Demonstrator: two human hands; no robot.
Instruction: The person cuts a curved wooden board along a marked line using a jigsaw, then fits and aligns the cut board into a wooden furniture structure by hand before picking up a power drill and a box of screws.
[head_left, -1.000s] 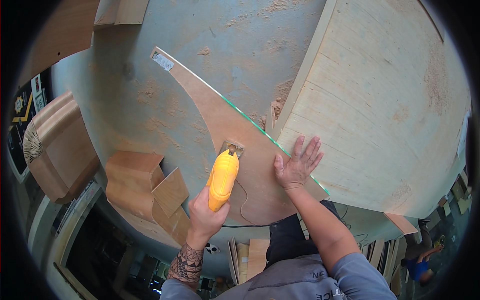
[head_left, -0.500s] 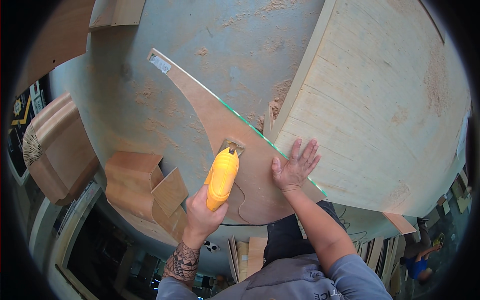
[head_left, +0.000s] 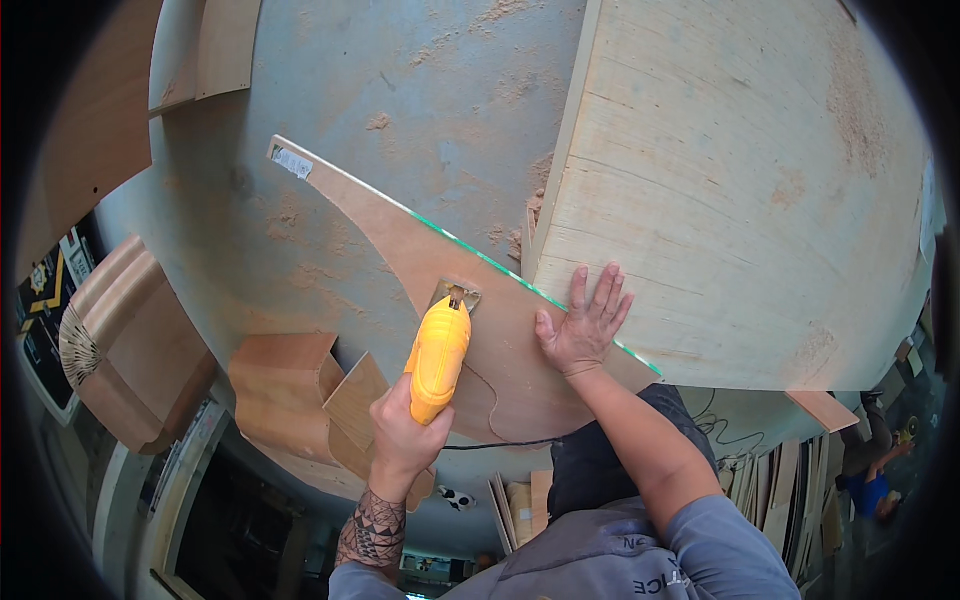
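My left hand (head_left: 404,420) is wrapped around the rear of a yellow jigsaw (head_left: 440,355). Its metal shoe (head_left: 472,300) rests on a thin wooden board (head_left: 520,350), close to the board's curved left edge. The board tapers to a narrow far-left tip bearing a white label (head_left: 292,163), and its long straight edge is partly green. A thin curved line runs across the wood near the saw. My right hand (head_left: 583,325) lies flat with fingers spread, palm on the board and fingertips over the pale panel beside it. The blade is hidden.
A large pale plywood panel (head_left: 700,220) fills the right. Sawdust (head_left: 285,220) is scattered over the grey surface. Curved wooden pieces (head_left: 280,385) and a rounded wooden form (head_left: 150,340) stand at left. A black cord (head_left: 500,445) runs by my body. Another person (head_left: 875,490) is at far right.
The whole view has shifted and turned slightly. My left hand still grips the jigsaw on the board, and my right hand stays flat near the green edge.
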